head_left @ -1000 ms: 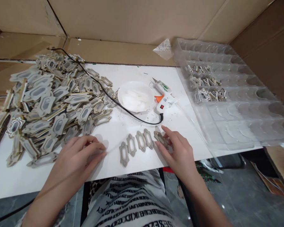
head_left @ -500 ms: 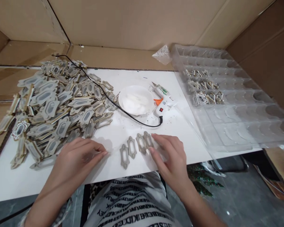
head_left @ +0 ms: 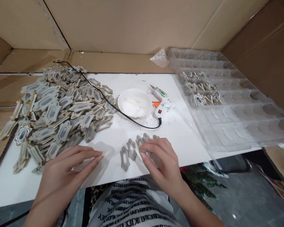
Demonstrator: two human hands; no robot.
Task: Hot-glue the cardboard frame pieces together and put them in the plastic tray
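A short row of flat grey frame-shaped cutouts [head_left: 128, 153] lies on the white board [head_left: 180, 132] near its front edge. My right hand [head_left: 162, 159] rests over the right end of that row, fingers spread and flat on the pieces. My left hand [head_left: 68, 167] lies flat on the board to the left of the row, fingers stretched out, next to the foot of a big heap of the same cutouts [head_left: 54, 107]. Neither hand grips anything.
A white bowl [head_left: 134, 102] and a white hot-glue gun [head_left: 159, 101] with a black cord [head_left: 123, 110] sit mid-board. A clear plastic compartment tray [head_left: 232, 104] holding a few finished pieces stands right. Cardboard walls enclose the back and sides.
My right hand has slid left over the row of cutouts, covering its right end. My left hand has flattened and stayed beside the heap. The view has tilted slightly.
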